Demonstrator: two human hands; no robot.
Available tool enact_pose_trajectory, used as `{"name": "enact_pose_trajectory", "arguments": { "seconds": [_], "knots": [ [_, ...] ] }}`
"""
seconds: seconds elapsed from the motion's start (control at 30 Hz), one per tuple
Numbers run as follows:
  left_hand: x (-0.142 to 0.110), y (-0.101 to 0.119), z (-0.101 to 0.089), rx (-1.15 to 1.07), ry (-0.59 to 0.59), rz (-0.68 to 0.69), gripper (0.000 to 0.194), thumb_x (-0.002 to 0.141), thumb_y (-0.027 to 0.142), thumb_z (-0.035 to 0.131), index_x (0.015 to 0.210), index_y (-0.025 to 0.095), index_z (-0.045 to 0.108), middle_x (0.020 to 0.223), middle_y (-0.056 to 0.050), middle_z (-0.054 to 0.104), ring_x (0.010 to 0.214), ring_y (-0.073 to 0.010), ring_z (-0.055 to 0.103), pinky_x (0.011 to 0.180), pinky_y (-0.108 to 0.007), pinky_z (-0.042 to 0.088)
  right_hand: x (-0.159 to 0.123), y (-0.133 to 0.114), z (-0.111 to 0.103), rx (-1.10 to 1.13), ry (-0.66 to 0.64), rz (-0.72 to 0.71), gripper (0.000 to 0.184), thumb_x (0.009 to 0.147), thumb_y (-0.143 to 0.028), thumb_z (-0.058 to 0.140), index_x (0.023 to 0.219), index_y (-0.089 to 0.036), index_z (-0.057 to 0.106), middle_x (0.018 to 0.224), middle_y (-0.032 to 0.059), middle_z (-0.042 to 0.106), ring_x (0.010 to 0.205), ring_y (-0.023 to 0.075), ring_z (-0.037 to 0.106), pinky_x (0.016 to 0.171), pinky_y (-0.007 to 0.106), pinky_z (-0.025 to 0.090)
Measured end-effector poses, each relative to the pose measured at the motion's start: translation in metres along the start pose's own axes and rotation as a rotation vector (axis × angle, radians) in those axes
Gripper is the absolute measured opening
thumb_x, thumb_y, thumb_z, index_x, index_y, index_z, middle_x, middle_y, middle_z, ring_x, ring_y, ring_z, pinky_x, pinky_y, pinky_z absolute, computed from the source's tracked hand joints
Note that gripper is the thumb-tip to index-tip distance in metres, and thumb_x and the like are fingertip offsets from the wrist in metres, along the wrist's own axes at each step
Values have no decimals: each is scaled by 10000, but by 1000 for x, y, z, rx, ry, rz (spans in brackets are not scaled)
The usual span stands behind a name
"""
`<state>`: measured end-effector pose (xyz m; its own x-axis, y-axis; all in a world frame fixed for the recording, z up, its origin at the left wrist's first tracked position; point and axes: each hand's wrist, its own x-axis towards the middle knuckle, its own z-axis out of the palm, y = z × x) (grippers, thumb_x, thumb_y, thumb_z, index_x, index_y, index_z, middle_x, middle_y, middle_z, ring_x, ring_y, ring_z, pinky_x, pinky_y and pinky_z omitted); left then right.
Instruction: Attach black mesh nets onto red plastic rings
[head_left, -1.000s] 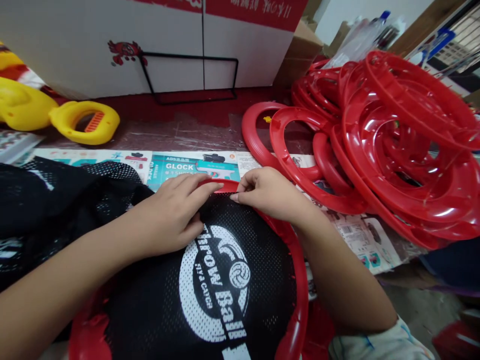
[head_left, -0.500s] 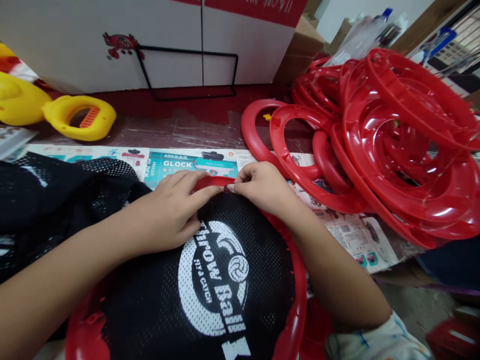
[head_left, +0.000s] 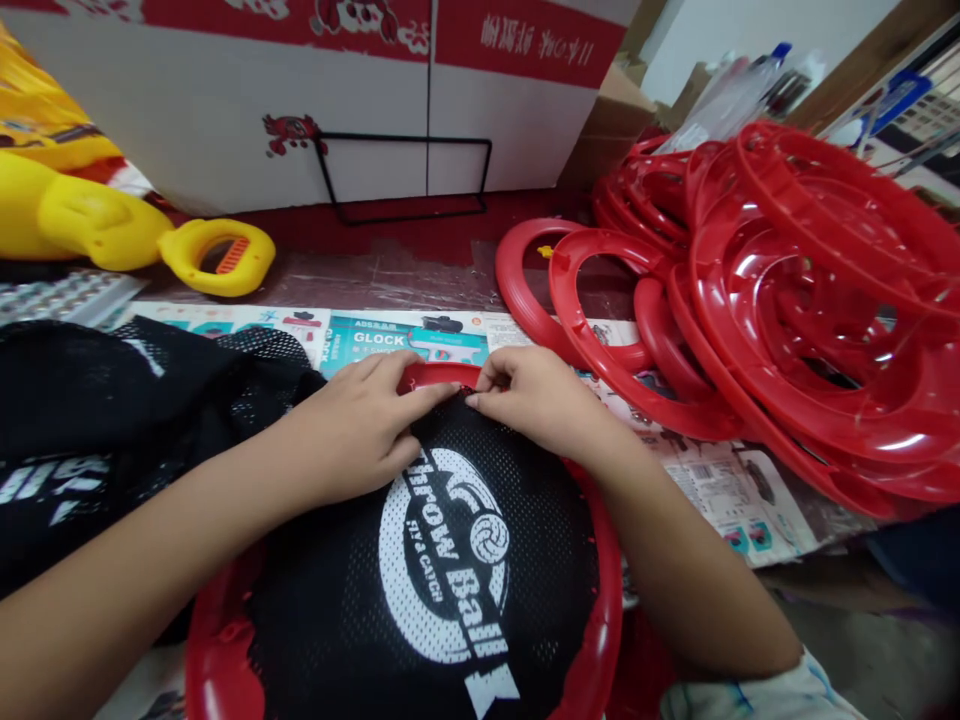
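Note:
A black mesh net (head_left: pixel 540 520) with white "Throw Ball" print stretches across a red plastic ring (head_left: pixel 602 620) in front of me. My left hand (head_left: pixel 367 425) curls its fingers over the ring's far rim, its fingertip pressing the net's edge. Close beside it, my right hand (head_left: pixel 536 400) pinches the same edge between thumb and bent forefinger. The two fingertips nearly meet at the rim. Small red pegs poke through the mesh along the right side. At the lower left, the net's border lies inside the ring and bare red plastic shows.
More black mesh (head_left: pixel 97 400) is heaped at the left. A tangled pile of red rings (head_left: pixel 825 400) stands at the right. Yellow plastic pieces with a loop handle (head_left: pixel 259 265) lie at the back left. Behind them rises a white and red carton (head_left: pixel 247 170) with a black wire frame (head_left: pixel 405 137).
The view has shifted, so everything sits a little lower and further right. Both hands stay at the same spot on the far rim, with only slight finger movement.

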<state>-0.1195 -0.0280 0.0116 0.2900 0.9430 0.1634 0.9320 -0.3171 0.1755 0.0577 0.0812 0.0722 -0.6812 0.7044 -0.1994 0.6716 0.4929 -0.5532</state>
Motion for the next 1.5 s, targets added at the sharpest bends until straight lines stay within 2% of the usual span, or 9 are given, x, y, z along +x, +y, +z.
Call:
{"name": "enact_pose_trajectory", "arguments": {
  "seconds": [0.17,0.3,0.4,0.5,0.57,0.77,1.03,1.27,1.5],
  "knots": [
    [2,2,-14,35,-84,-72,447,924,302,420,1356,269,531,1222,-173,516,1069,-336,570,858,-499,514,-7,-8,-7,-140,-93,53,55,753,-145,682,705,-166,665,647,-5,625,575,114,505,568,249,302],
    [8,6,-17,135,-120,-151,470,991,441,276,1221,217,619,1093,-168,593,914,-313,619,776,-468,521,-12,-14,-9,-302,-134,29,109,793,-194,654,688,-177,672,649,7,641,555,120,506,552,266,279],
    [9,7,-13,162,-73,-195,446,981,444,339,1224,169,592,1086,-172,627,914,-336,629,784,-491,523,-13,-14,-10,-369,-163,5,115,808,-217,649,701,-181,671,661,7,647,567,122,512,553,265,272],
    [7,2,-1,108,87,-101,462,968,393,418,1324,115,515,1241,-205,594,1130,-365,577,943,-521,492,-11,-10,-13,-302,-164,19,133,838,-232,627,728,-170,672,689,9,653,604,121,532,569,251,299],
    [6,-3,7,49,139,0,472,973,344,415,1377,104,465,1328,-218,545,1207,-351,539,996,-503,476,-9,-6,-17,-212,-183,42,154,859,-236,614,739,-158,672,692,9,648,624,119,542,576,241,320],
    [5,-12,17,6,126,97,446,967,330,441,1389,191,479,1269,-214,534,1096,-343,576,899,-501,520,1,6,-25,-33,-185,120,119,832,-185,650,726,-135,673,630,-19,595,597,94,509,583,219,353],
    [4,-14,20,6,166,134,435,952,307,470,1375,214,504,1218,-205,518,1068,-345,565,889,-516,519,6,10,-18,82,-164,139,104,769,-87,623,682,-128,662,583,-33,548,579,89,478,572,220,356],
    [5,-14,20,30,189,155,408,950,294,463,1335,189,548,1229,-225,508,1055,-363,570,879,-530,519,9,14,-11,80,-126,132,94,760,-122,624,670,-136,648,570,-37,519,571,93,466,545,226,334],
    [4,-14,22,49,172,158,424,952,281,447,1362,248,548,1217,-225,484,1039,-354,567,844,-515,521,12,16,-6,9,-87,148,108,767,-159,614,662,-142,630,576,-24,528,571,102,475,549,237,321]
  ]
}}
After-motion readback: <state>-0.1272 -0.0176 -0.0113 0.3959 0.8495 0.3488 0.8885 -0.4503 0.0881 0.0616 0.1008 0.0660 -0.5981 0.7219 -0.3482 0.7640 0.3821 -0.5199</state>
